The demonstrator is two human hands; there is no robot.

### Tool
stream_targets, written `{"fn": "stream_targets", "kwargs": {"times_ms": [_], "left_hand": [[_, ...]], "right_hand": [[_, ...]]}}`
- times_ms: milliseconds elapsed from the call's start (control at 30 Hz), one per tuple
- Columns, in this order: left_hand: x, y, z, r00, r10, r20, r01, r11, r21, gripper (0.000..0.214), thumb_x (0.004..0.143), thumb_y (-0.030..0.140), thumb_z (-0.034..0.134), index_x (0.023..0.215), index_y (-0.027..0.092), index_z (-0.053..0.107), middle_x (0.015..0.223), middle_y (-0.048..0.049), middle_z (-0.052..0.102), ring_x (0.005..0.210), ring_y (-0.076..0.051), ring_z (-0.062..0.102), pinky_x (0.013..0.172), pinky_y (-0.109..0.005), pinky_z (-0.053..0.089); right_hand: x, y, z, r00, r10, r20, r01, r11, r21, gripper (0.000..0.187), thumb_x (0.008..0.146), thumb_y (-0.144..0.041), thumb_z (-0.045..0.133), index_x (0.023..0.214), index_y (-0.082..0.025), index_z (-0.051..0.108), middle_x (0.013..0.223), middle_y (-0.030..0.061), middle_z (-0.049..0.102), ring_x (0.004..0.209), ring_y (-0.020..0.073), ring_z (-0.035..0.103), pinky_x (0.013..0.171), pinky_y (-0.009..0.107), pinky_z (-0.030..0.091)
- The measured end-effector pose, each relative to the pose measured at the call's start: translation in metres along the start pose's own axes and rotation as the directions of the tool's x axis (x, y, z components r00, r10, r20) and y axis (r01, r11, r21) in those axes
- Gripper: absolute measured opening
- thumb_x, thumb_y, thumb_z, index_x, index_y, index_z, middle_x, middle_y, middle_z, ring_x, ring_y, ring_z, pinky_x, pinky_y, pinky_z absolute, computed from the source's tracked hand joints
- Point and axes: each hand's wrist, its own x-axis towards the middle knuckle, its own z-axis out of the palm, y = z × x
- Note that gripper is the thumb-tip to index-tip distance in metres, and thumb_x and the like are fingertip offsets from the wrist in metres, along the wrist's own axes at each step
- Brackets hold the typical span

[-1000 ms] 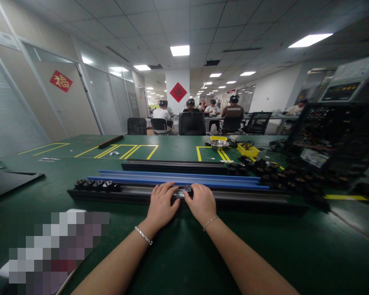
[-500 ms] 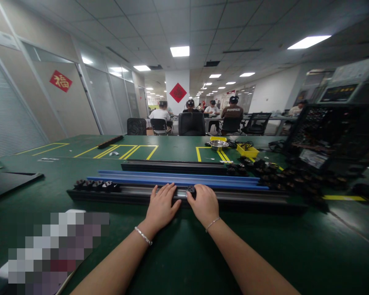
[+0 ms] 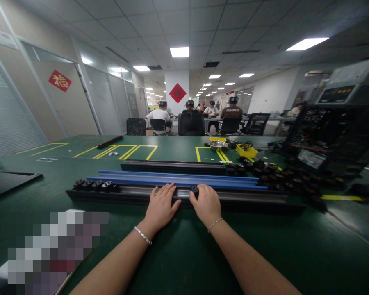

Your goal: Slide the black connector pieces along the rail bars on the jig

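Against right fingers (image 3: 202, 189), black block (image 3: 194, 190)

A small black block (image 3: 194, 190) sits on a long black rail (image 3: 183, 196).

Extends the left forearm (image 3: 117, 256) and right forearm (image 3: 252, 252) forward, slanting toward each other. Lays the left hand (image 3: 160, 206) palm down, with fingers (image 3: 165, 191) slightly spread and left thumb (image 3: 176, 205) apart. Curls the right hand (image 3: 206, 205) in a pinch, right thumb (image 3: 193, 199) foremost.
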Motion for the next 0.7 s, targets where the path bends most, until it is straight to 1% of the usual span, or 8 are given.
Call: {"fn": "stream_targets", "kwargs": {"times_ms": [200,533,700], "left_hand": [[0.0,0.0,0.0,1.0,0.003,0.004,-0.003,1.0,0.012,0.042,0.087,0.041,0.041,0.124,0.023,0.049,0.133,-0.0063,0.049,0.123,-0.024,0.042,0.104,-0.047,0.025],[-0.001,-0.001,0.001,1.0,0.007,0.011,-0.007,1.0,0.02,0.043,0.088,0.041,0.039,0.124,0.022,0.048,0.134,-0.0068,0.048,0.123,-0.024,0.042,0.102,-0.047,0.027],[-0.001,-0.001,0.001,1.0,0.005,0.02,-0.006,1.0,0.016,0.043,0.088,0.042,0.038,0.125,0.022,0.047,0.134,-0.0064,0.047,0.124,-0.023,0.042,0.102,-0.046,0.028]], "right_hand": [[-0.001,0.003,0.0,1.0,0.014,-0.002,-0.014,1.0,-0.018,0.021,0.081,-0.032,0.046,0.084,-0.015,0.058,0.087,0.0084,0.062,0.087,0.0202,0.052,0.082,0.031,0.034],[-0.001,0.015,-0.001,0.999,0.028,-0.041,-0.028,0.999,-0.015,0.019,0.08,-0.031,0.046,0.081,-0.015,0.058,0.084,0.0082,0.062,0.085,0.0198,0.053,0.08,0.031,0.035],[-0.001,0.016,-0.001,0.998,0.038,-0.047,-0.039,0.999,-0.019,0.019,0.079,-0.03,0.046,0.081,-0.015,0.058,0.084,0.0082,0.061,0.085,0.0201,0.053,0.08,0.031,0.035]]}}
